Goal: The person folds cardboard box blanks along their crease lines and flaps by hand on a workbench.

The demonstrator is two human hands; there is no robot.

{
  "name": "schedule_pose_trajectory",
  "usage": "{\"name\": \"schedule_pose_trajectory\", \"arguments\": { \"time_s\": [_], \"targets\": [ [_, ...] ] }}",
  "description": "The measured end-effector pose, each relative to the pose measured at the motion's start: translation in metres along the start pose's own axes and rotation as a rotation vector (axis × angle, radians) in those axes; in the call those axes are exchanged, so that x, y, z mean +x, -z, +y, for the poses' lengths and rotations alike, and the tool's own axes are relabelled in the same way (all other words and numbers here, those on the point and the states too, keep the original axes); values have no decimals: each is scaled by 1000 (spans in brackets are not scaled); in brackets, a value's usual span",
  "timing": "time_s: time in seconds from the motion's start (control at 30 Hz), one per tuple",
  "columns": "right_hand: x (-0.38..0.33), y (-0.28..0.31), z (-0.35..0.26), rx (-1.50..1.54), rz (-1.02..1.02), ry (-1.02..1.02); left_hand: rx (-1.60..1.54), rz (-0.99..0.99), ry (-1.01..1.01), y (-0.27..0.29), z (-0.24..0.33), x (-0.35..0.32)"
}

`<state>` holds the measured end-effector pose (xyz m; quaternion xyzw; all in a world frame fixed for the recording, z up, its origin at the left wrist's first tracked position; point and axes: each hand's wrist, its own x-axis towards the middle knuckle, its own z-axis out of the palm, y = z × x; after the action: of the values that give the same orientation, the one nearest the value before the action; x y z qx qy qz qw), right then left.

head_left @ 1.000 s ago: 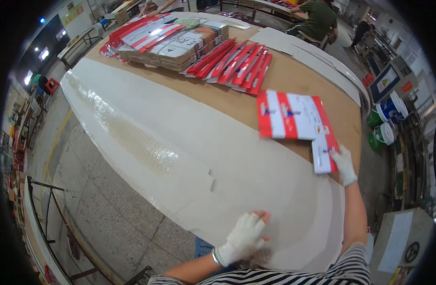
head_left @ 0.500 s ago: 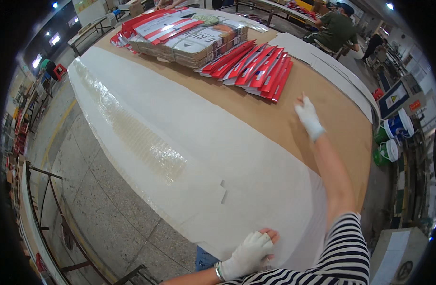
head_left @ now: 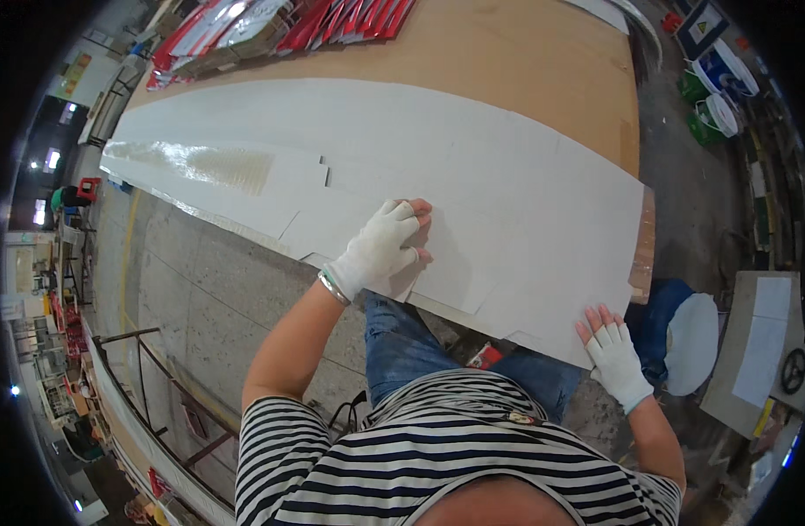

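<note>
Head view: large white sheet [head_left: 516, 193] lies along near side of brown tabletop [head_left: 507, 70], mostly matt, with glossy ribbed patch [head_left: 218, 167] toward left end, small stepped slit [head_left: 324, 172] nearer middle, notched near edge. Left hand [head_left: 376, 245], in white fingerless glove, over near edge: fingers bent, thumb well parted, no grasp, tips down at sheet; exact contact cannot be told. Right hand [head_left: 614, 355], gloved likewise, at near right corner: fingers extended, slightly spread, resting on sheet, unclenched.
</note>
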<state>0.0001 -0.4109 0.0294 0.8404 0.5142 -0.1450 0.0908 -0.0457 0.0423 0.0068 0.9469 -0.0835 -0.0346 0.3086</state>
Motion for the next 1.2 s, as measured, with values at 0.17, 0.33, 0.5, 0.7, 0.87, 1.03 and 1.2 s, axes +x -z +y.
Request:
{"name": "schedule_pose_trajectory", "arguments": {
  "time_s": [0.17,0.33,0.5,0.7,0.87,1.03,1.2],
  "targets": [
    [-23,-2,23,264,113,50,57,-74,-7,-3,6,3],
    [-23,30,30,722,524,-119,266,-197,-139,9,32,-6],
    [-40,2,30,664,783,-312,43,-56,-271,-15,43,19],
    [-43,-90,15,600,910,-310,-42,11,-179,-36,47,4],
    [-25,-89,10,543,912,-465,339,400,-57,-79,61,29],
    [-6,-73,27,686,916,-655,-116,103,-357,-94,81,33],
    [23,-64,38,802,888,-910,-216,197,-101,-120,104,53]
  ]
}}
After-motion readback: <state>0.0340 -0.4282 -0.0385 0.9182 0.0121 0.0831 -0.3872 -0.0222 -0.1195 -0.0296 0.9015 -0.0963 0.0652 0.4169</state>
